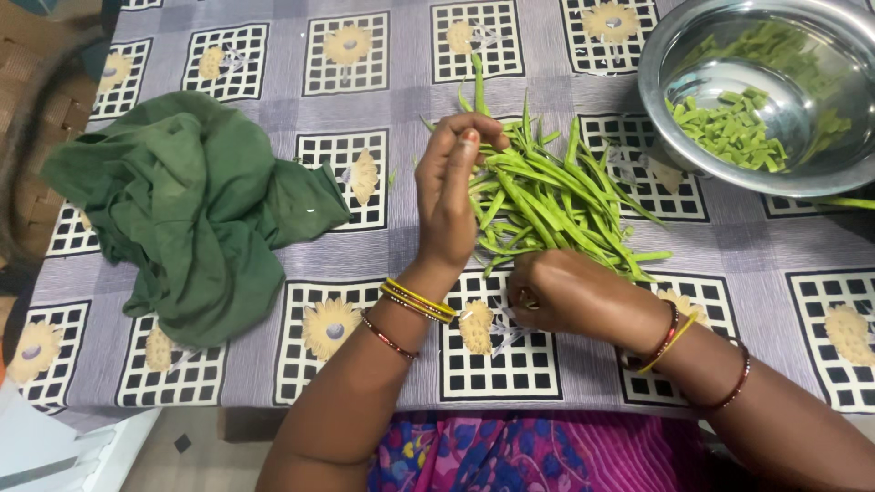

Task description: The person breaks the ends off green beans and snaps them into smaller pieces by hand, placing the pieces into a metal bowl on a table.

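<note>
— Where are the beans?

— The beans [547, 205] lie in a loose pile on the table, just past the middle of the near edge, long green pods fanned out toward the far side. The left hand [451, 187] is raised over the pile's left edge, its fingers pinched around one pod that points away from the person. The right hand [570, 292] rests on the cloth at the pile's near edge, curled into a loose fist; I cannot tell whether it holds anything.

— And the cut pieces?

— In a steel bowl [656, 87] at the far right corner, beside the pile. Short green bits [729, 128] sit on its bottom, and the shiny wall mirrors them.

— What else is on the table?

— A crumpled green cloth [196, 205], well to the left of the left hand, apart from the beans.

— Tell me about the surface.

— A tablecloth [273, 364] covers it, greyish purple, printed with black-and-white grid squares, each with a pale yellow flower. It hangs over the near edge in front of the person.

— The wrists?

— Yellow and dark red bangles on both.

— And the room?

— Little shows. A woven brown surface [41, 100] at the far left, a pale floor [191, 446] below the table's near-left corner, and the person's pink and blue patterned clothing [510, 451] at the bottom.
</note>
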